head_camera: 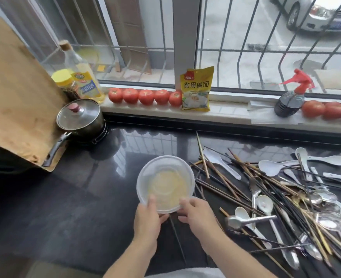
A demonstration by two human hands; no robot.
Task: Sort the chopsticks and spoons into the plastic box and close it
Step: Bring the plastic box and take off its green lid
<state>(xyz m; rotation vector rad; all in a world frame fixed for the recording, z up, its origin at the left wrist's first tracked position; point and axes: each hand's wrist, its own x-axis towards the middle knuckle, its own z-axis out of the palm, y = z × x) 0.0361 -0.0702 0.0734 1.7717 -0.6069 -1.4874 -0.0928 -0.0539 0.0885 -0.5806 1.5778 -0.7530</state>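
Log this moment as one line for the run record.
stage: start | left hand, right hand: grip plastic box rim | utensil pile: unsorted

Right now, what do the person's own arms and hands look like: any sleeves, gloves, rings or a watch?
Both arms are bare as far as the frame shows: no sleeves on the forearms. The left hand and the right hand wear no gloves, and no ring, watch or bracelet shows on either. At the bottom edge between the arms lies a bit of white garment; what sort cannot be told.
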